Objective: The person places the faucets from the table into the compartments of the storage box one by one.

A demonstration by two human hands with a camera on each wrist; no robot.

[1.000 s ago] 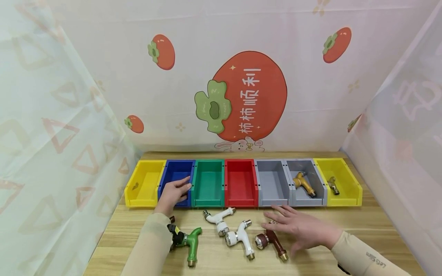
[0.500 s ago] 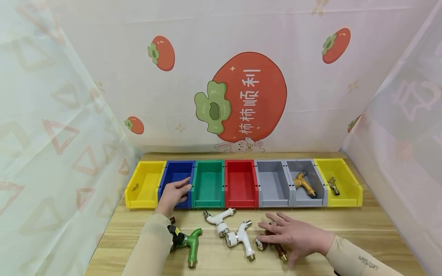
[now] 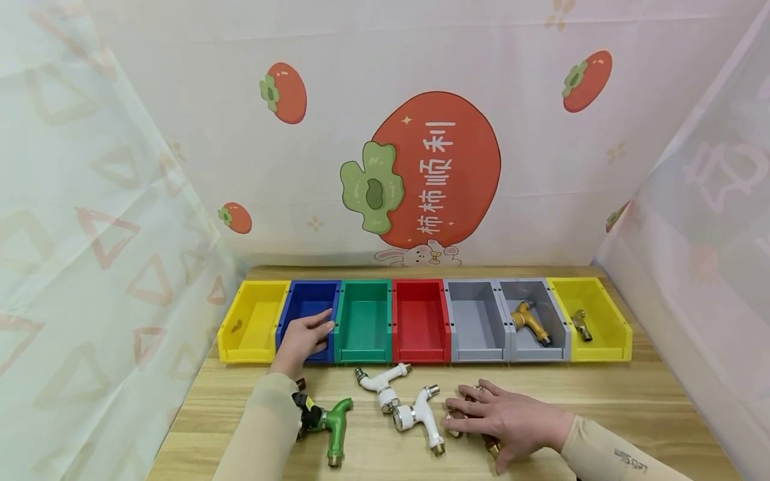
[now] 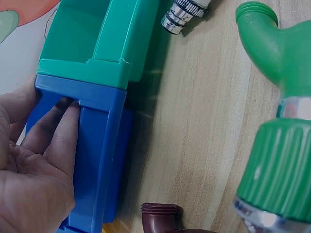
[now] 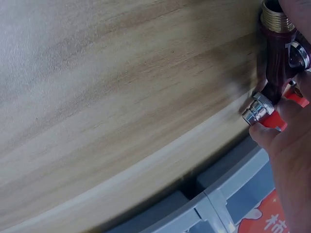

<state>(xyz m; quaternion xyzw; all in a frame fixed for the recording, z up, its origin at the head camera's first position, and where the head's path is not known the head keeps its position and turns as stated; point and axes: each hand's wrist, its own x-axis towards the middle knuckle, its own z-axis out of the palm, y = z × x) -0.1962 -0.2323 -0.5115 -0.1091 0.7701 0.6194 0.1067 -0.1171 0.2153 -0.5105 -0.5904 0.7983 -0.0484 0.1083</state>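
Note:
My left hand (image 3: pixel 301 342) reaches into the blue bin (image 3: pixel 305 294), its fingers fairly straight against the wall beside the green bin (image 3: pixel 365 314). In the left wrist view, fingers (image 4: pixel 62 141) touch the inside of that blue wall. My right hand (image 3: pixel 520 419) lies over a dark red faucet (image 3: pixel 492 443) on the table and grips it. The right wrist view shows fingertips by its chrome spout (image 5: pixel 257 110), while its brass threaded end (image 5: pixel 276 20) sticks out near the top; the hand covers much of it.
Two white faucets (image 3: pixel 426 422) lie mid-table. A green faucet (image 3: pixel 337 431) and part of another dark red faucet (image 4: pixel 160 218) lie near the left sleeve. Farther right, a grey bin (image 3: pixel 550 353) holds a yellow-brown faucet (image 3: pixel 529 322); a yellow bin (image 3: pixel 607 351) holds a small metal faucet (image 3: pixel 581 325).
My right hand has come down and toward me onto the dark red faucet, hiding more of it. The left hand stays in place at the blue bin.

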